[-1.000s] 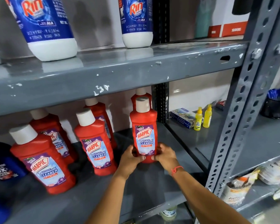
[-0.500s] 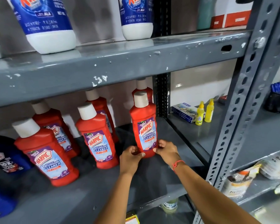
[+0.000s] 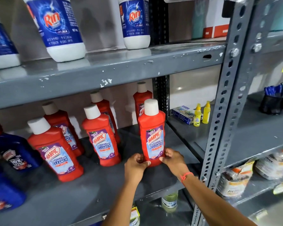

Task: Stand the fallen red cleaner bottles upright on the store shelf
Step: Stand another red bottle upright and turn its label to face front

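Observation:
Several red cleaner bottles with white caps stand upright on the grey middle shelf [image 3: 91, 190]. The front right bottle [image 3: 152, 128] is held at its base by both hands: my left hand [image 3: 136, 163] on its left side, my right hand [image 3: 173, 159] on its right. Its label faces me. To the left stand another red bottle [image 3: 101, 136] and a nearer one [image 3: 54, 149], with more red bottles [image 3: 62, 123] behind them. One red bottle [image 3: 141, 98] stands at the back behind the held one. I see no bottle lying down.
Dark blue bottles [image 3: 11, 154] sit at the shelf's left end. White and blue detergent bottles [image 3: 59, 28] stand on the shelf above. A perforated grey upright [image 3: 222, 111] rises right of my hands. Beyond it lie two yellow glue bottles [image 3: 201, 115] and a blue box [image 3: 181, 114].
The held bottle has turned slightly so its label faces more to the front, and both hands stay on its base. The camera view has shifted a little.

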`<state>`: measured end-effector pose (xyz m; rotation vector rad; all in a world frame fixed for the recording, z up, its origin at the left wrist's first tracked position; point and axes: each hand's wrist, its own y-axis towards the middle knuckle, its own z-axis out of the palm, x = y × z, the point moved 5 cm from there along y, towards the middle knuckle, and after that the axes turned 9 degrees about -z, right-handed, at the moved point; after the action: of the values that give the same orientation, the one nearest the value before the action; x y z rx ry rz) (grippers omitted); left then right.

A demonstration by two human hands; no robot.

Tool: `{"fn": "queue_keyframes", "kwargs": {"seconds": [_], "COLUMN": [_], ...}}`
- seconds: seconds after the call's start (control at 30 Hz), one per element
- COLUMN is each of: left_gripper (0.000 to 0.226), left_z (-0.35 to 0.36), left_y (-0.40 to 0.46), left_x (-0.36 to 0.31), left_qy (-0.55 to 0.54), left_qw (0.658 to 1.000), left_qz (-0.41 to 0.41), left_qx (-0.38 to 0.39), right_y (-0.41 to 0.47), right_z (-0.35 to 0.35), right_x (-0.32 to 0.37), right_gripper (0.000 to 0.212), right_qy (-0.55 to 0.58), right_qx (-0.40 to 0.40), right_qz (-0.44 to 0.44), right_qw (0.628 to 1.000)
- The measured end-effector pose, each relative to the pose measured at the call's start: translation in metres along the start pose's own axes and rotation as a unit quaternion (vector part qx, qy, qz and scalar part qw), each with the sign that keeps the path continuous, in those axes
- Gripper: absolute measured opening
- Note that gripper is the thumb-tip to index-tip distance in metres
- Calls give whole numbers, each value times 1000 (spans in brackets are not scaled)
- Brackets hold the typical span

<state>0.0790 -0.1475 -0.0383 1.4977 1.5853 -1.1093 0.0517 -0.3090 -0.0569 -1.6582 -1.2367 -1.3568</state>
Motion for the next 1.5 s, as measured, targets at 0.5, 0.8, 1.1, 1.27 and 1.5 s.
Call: {"fn": "queue_keyframes", "kwargs": {"seconds": [0.5, 0.8, 1.1, 1.27, 1.5], "left_gripper": [22, 16, 35, 23, 21], "left_z": [-12, -121, -138, -140, -139], "left_y": [-8, -2, 50, 57, 32], "left_x": [6, 50, 50, 51, 56], "left_qy": [17, -29, 58, 65, 72], "left_qw": [1000, 976, 998, 998, 997], "left_qz": [12, -18, -15, -2, 12], "left_qx": [-14, -214, -18, -28, -31], "right_y": [-34, -73, 6, 8, -20], "right_z": [-11, 86, 153, 160, 151], "right_x": [-4, 47, 55, 59, 56], "right_gripper": [16, 14, 56, 33, 32], "right_qy": [-82, -133, -100, -79, -61], "right_qx": [-105, 0, 56, 60, 55], "right_qz": [-7, -177, -32, -67, -46], "right_qw": [991, 975, 993, 993, 996]}}
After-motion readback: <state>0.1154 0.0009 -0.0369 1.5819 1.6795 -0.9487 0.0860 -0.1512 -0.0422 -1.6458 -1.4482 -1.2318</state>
